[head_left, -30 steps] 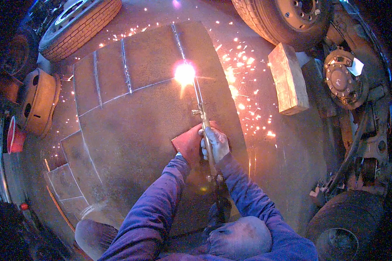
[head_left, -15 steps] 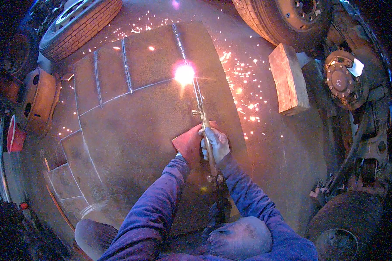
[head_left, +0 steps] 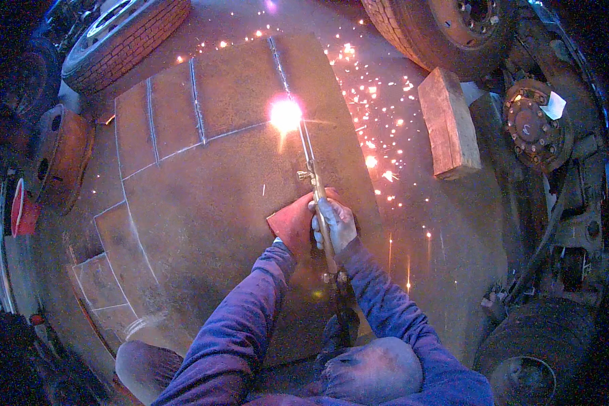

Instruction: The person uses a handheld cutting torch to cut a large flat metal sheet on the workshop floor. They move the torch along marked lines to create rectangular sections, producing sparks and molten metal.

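Note:
My right hand [head_left: 335,223] is wrapped round the handle of a long brass cutting torch [head_left: 311,176]. My left hand [head_left: 293,223], in a red glove, is beneath the torch beside my right hand, low over the steel plate [head_left: 230,196]; its fingers are mostly hidden. A bright glare [head_left: 286,115] at the torch tip sits where a lengthwise line meets a crosswise one on the plate, hiding the tip itself. Pale lines divide the plate into panels, and sparks [head_left: 372,162] scatter on the floor beyond its right edge.
A wooden block [head_left: 448,122] lies right of the plate. Truck tyres [head_left: 115,57] and a rusty rim [head_left: 61,159] stand at left, with a red container [head_left: 21,210]. Another wheel [head_left: 433,34], a bolted hub [head_left: 526,125] and a lower tyre [head_left: 541,331] line the right.
The spark pattern on the floor and around the plate has shifted, with fewer sparks at the left now. My hands, the torch and the glare stay in nearly the same place.

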A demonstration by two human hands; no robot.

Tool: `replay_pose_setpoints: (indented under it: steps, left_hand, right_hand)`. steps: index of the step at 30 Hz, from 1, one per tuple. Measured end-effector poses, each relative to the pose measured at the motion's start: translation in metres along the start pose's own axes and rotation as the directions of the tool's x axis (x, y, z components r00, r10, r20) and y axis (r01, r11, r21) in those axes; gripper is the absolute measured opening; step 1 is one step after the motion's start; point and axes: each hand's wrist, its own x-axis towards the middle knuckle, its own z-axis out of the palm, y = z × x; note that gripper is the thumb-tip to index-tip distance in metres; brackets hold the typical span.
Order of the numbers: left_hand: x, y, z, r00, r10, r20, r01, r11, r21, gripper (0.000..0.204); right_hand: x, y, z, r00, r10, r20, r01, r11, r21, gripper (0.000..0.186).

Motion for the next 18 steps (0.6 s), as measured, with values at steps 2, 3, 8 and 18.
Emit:
replay_pose_setpoints:
  steps: [2,3,8,18]
  left_hand:
    - [0.001,-0.004,-0.005,0.995,0.029,0.096,-0.031,0.999,0.023,0.026]
    - [0.002,-0.004,-0.008,0.984,0.01,0.178,-0.003,0.999,-0.039,0.026]
    - [0.005,-0.011,-0.012,0.997,-0.001,0.072,0.001,1.0,0.008,0.026]
    - [-0.002,-0.003,-0.001,0.998,0.02,0.057,-0.017,0.999,-0.05,0.027]
  right_hand:
    - [0.0,0.0,0.0,1.0,0.002,0.002,-0.002,1.0,0.003,0.038]
    - [0.0,0.001,-0.001,1.0,0.008,0.0,-0.008,1.0,0.006,0.039]
    - [0.003,0.005,-0.004,1.0,-0.008,0.018,0.007,0.999,0.041,0.037]
    - [0.004,0.006,-0.006,0.999,-0.01,0.037,0.009,0.999,0.045,0.036]
